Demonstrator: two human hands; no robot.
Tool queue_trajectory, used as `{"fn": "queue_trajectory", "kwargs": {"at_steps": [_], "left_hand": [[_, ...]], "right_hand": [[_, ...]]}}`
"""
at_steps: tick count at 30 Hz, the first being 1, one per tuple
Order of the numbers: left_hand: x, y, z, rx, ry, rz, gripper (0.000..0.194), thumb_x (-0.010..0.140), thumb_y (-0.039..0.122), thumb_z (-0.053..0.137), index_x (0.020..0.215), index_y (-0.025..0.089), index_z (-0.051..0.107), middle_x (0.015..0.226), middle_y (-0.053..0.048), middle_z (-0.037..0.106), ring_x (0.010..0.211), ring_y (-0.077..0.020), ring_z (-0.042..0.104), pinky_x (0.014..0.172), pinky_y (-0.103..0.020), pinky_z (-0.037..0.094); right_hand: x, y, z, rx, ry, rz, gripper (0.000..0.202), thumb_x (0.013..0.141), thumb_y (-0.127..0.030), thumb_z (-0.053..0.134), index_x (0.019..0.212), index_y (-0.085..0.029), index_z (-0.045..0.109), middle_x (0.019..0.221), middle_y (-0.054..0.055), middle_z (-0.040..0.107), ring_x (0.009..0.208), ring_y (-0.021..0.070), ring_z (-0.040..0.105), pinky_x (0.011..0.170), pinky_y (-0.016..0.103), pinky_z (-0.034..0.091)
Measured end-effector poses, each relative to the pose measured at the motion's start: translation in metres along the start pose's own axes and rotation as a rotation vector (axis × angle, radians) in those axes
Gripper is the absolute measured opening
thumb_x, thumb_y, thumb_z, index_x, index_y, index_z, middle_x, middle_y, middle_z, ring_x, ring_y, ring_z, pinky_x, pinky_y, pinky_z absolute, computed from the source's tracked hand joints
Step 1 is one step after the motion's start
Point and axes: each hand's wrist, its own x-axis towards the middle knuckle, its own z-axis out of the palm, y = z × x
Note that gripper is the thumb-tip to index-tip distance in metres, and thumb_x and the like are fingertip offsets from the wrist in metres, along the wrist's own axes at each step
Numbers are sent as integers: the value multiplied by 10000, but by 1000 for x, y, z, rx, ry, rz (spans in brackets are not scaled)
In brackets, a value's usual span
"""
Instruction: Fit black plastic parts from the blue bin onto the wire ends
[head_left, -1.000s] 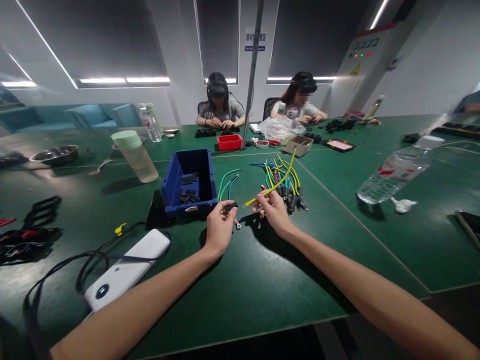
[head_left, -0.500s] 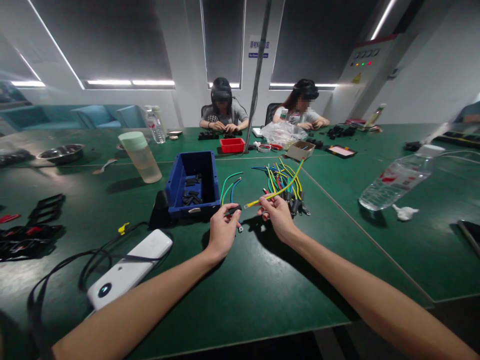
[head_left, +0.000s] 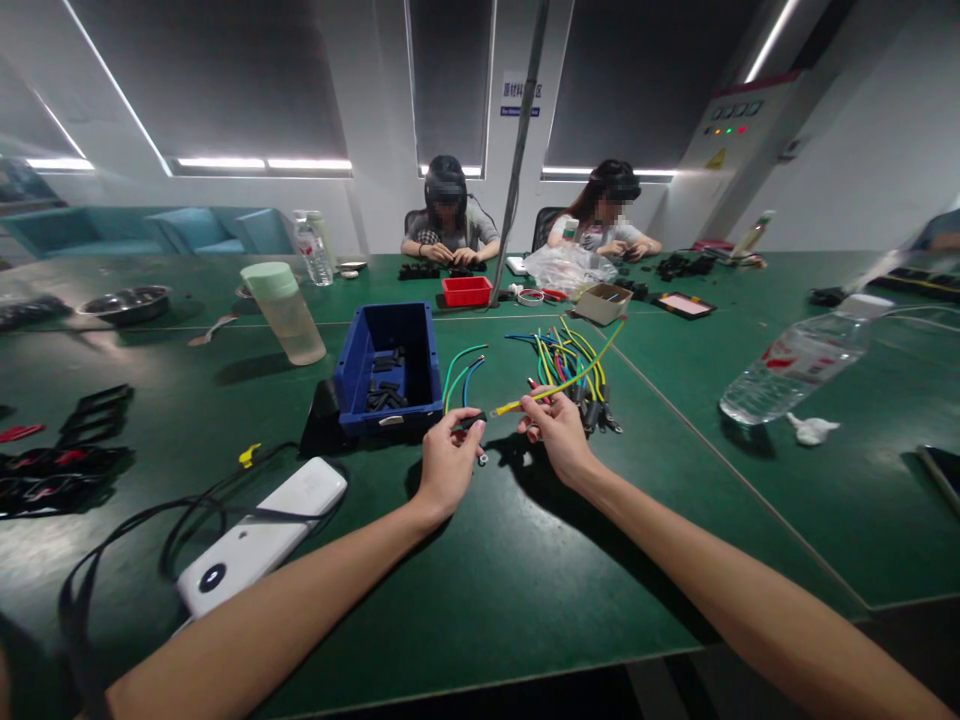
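Between its thumb and fingers, my left hand (head_left: 448, 462) pinches a short black sleeve (head_left: 473, 421). My right hand (head_left: 557, 432) is closed on a yellow cable (head_left: 577, 378), whose lug end points left, close to the sleeve. Whether lug and sleeve touch is too small to tell. Behind my right hand lies a bundle of yellow, green and blue cables (head_left: 598, 372) with black sleeves and ring lugs. A few green and blue cables (head_left: 459, 362) lie beyond my left hand. The blue bin (head_left: 352, 370) at left holds several black sleeves (head_left: 386, 397).
A white device (head_left: 270, 535) with a black strap lies at left, near a green-lidded bottle (head_left: 289, 315). A clear water bottle (head_left: 802, 360) leans at right. Farther back are a red tray (head_left: 466, 291), a small carton (head_left: 602, 303) and two people seated across the table.
The yellow cable's lug end and the black sleeve in my left hand have come slightly closer together. The whole view has shifted a little.
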Motion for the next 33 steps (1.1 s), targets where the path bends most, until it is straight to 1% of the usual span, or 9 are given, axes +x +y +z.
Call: {"fn": "queue_trajectory", "kwargs": {"at_steps": [6, 11, 15, 21, 27, 33], "left_hand": [[0, -1, 0, -13, 2, 5, 329, 787, 385, 628, 1019, 151, 625, 619, 13, 585, 496, -102, 571, 449, -176, 417], [0, -2, 1, -28, 2, 22, 324, 780, 384, 636, 1006, 152, 631, 660, 3, 600, 504, -98, 573, 449, -175, 422], [-1, -1, 1, -15, -2, 15, 302, 796, 373, 624, 1010, 160, 622, 651, 10, 587, 502, -92, 566, 441, -165, 415], [0, -2, 2, -7, -7, 22, 296, 802, 370, 619, 1011, 160, 621, 665, 3, 592, 508, -94, 568, 434, -162, 411], [0, -1, 1, -9, -9, 8, 317, 790, 373, 628, 1020, 155, 622, 636, 8, 586, 490, -96, 564, 432, -168, 413], [0, 0, 1, -11, -4, 11, 315, 783, 375, 630, 1009, 155, 630, 672, -2, 599, 503, -97, 571, 435, -169, 417]], "right_hand": [[0, 4, 0, 0, -12, -13, 412, 678, -450, 741, 886, -210, 479, 639, -52, 581, 452, 85, 562, 361, 150, 340], [-1, 3, 0, 8, -21, -11, 423, 670, -451, 747, 891, -211, 477, 653, -49, 594, 445, 85, 561, 360, 156, 343], [-1, 1, 1, 21, -21, -13, 420, 668, -443, 751, 884, -211, 476, 689, -39, 618, 444, 80, 562, 361, 155, 338], [-2, 0, 1, 14, -31, -12, 411, 680, -448, 743, 883, -208, 477, 630, -50, 600, 440, 86, 556, 367, 161, 341], [-2, 1, 1, -1, -47, -10, 416, 686, -455, 738, 883, -210, 465, 671, -26, 641, 436, 80, 548, 372, 160, 340], [-2, 1, 1, 4, -54, -9, 424, 677, -461, 742, 874, -209, 463, 645, -39, 623, 425, 76, 541, 368, 158, 335]]}}
